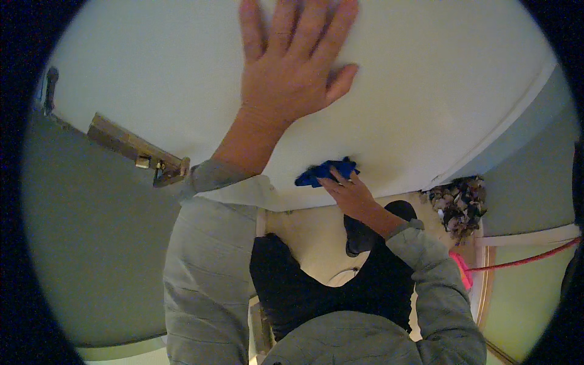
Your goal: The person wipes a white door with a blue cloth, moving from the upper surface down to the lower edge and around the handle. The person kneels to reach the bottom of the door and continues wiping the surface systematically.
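Observation:
My left hand (pixel 287 68) lies with its palm against a white door (pixel 424 91), fingers spread and thumb out to the right. The fingertips run past the top edge of the view. Lower on the same door, my right hand (pixel 351 194) holds a crumpled blue cloth (pixel 328 172) against the surface. Its fingers rest over the cloth's right part, and the underside of the cloth is hidden.
A brass-coloured lock plate (pixel 137 146) with a latch sits on the door's left edge. On the floor at right is a pile of what look like dry leaves (pixel 458 205). Near it is a pink object (pixel 461 270) beside a red rod or cord (pixel 524 260). Green wall (pixel 100 237) stands left.

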Tool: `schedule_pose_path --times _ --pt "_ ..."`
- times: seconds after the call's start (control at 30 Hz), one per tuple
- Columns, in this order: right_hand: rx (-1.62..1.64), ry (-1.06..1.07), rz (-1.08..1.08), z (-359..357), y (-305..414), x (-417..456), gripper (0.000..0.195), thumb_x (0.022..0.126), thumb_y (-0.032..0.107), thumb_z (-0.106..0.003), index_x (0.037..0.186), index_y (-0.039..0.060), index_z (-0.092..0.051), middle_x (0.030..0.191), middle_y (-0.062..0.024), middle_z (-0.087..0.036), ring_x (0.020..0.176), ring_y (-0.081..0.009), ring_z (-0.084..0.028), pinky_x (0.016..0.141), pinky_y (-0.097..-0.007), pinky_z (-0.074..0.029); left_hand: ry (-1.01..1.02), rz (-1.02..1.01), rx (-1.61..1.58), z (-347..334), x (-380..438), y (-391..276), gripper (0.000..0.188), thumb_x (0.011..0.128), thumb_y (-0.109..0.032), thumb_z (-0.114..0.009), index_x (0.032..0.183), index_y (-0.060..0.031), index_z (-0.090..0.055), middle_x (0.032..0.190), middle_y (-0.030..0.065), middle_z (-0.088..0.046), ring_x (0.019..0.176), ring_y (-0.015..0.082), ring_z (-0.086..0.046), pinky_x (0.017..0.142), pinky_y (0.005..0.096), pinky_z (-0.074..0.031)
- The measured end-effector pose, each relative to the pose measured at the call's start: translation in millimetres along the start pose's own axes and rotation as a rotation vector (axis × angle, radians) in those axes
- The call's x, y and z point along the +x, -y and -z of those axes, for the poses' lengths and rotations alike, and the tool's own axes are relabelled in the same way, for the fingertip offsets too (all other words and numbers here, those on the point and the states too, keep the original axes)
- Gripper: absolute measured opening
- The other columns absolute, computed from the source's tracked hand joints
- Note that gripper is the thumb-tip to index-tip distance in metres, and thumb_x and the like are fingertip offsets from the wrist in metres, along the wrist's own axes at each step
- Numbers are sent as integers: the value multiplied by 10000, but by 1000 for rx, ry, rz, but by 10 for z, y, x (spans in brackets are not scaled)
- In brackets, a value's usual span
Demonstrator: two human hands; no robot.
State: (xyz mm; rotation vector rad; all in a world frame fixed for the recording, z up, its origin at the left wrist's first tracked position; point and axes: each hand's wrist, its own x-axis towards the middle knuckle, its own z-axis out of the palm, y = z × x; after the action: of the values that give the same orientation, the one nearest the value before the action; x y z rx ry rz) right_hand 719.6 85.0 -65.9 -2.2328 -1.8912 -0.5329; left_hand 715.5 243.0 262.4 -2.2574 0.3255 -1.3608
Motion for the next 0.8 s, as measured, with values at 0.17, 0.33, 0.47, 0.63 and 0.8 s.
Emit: schedule_pose_path --times 0.17,0.33,0.47,0.63,0.8 --pt "-149 -103 -58 326 -86 10 575 885 214 -599 1453 135 -563 1565 -6 -447 1369 -351 -450 976 -557 -462 19 0 -81 21 -18 46 835 896 -515 -649 1568 -93 -389 1652 214 -263 1540 440 -175 1199 697 -93" --pt "-123 -182 1 429 67 484 558 891 218 -576 1445 156 -576 1568 -4 -445 1359 -351 -454 944 -551 -458 -73 1 -30 -22 -51 57 836 805 -553 -647 1518 -151 -476 1617 121 -375 1503 390 -304 1189 679 -134" --pt "-107 -26 175 151 197 592 536 909 245 -564 1429 116 -582 1575 -20 -443 1440 -325 -393 1066 -581 -400 -33 24 -56 -30 -69 51 910 759 -533 -713 1549 -182 -428 1635 105 -347 1514 390 -281 1173 724 -148" --pt "-136 109 240 -31 19 179 444 907 228 -579 1321 79 -641 1501 -46 -499 1431 -308 -408 1063 -602 -394 -61 14 -59 -22 -102 72 852 785 -499 -683 1528 -158 -442 1615 96 -369 1500 374 -304 1186 701 -160" --pt "-195 51 107 317 -160 30 467 886 202 -590 1340 97 -627 1488 -50 -514 1350 -327 -478 928 -578 -458 -132 34 -30 -50 -192 -82 754 826 -468 -650 1482 -135 -488 1568 94 -429 1479 330 -330 1208 631 -196"
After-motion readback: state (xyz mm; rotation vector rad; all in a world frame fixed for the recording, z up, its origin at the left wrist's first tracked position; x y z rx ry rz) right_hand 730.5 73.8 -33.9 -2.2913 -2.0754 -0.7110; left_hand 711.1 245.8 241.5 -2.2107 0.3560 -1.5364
